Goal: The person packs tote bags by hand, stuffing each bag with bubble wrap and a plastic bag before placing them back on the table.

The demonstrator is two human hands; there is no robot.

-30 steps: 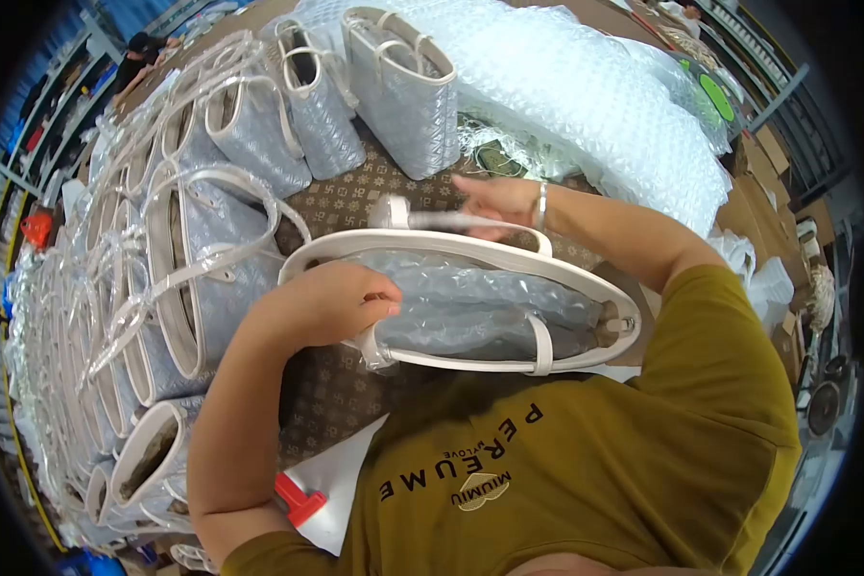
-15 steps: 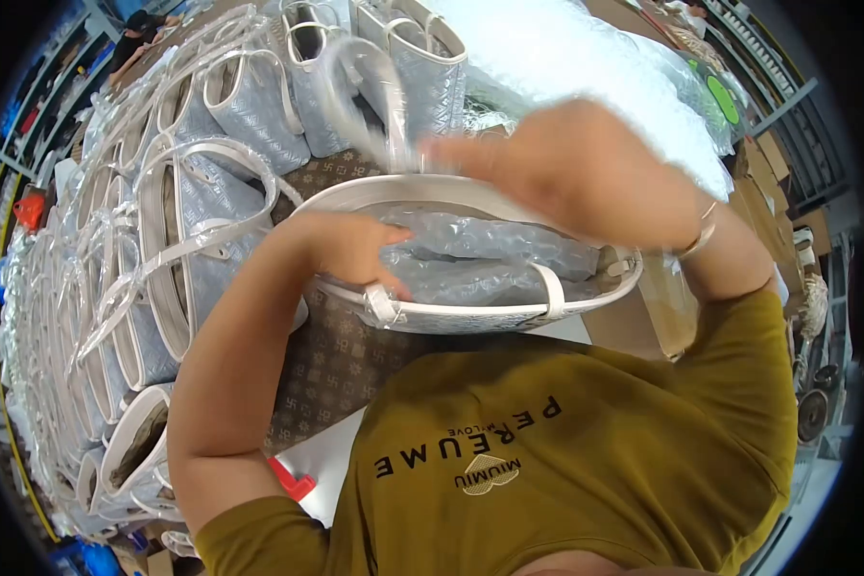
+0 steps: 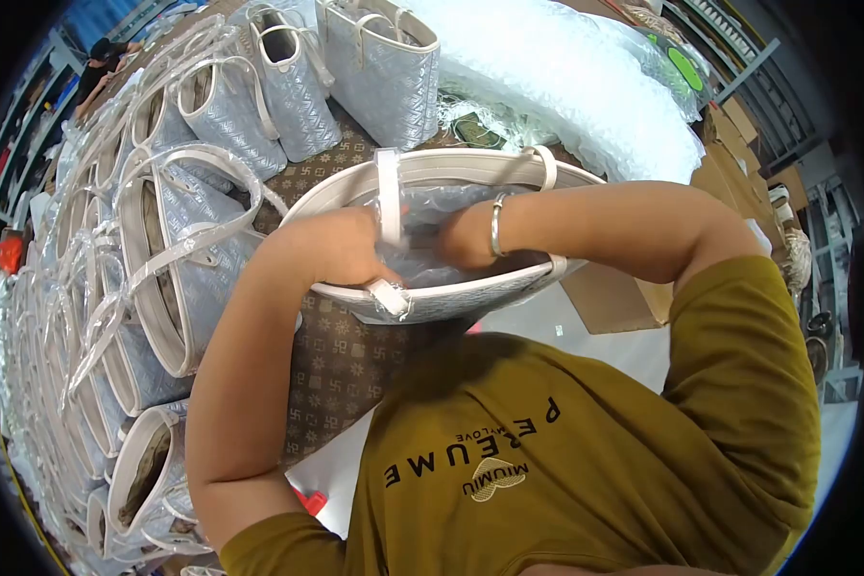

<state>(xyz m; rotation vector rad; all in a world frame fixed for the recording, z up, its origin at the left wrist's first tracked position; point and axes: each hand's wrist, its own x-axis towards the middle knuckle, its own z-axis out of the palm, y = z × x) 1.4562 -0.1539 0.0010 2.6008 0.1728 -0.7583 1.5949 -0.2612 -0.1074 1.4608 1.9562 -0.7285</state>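
Note:
A large silver-grey tote bag (image 3: 451, 305) with cream trim stands in front of me, its mouth facing up. Clear plastic padding (image 3: 442, 200) fills part of its inside. My left hand (image 3: 341, 250) grips the bag's left end by the near rim, beside the wrapped handle base (image 3: 390, 298); some of its fingers are hidden. A cream handle (image 3: 389, 197) crosses in front of those fingertips. My right hand (image 3: 468, 236), with a bracelet (image 3: 496, 226) at the wrist, reaches down into the bag. Its fingers are out of sight among the padding.
Several similar bags (image 3: 197, 240) with plastic-wrapped handles crowd the left side and back. Beyond the bag lies a big pile of clear plastic wrap (image 3: 566, 86). A cardboard box (image 3: 619, 293) is at right. Another person (image 3: 101, 67) is far back left.
My right hand has come down from above the far rim into the bag. The handle there has swung over toward my left hand, which stays at the bag's left end.

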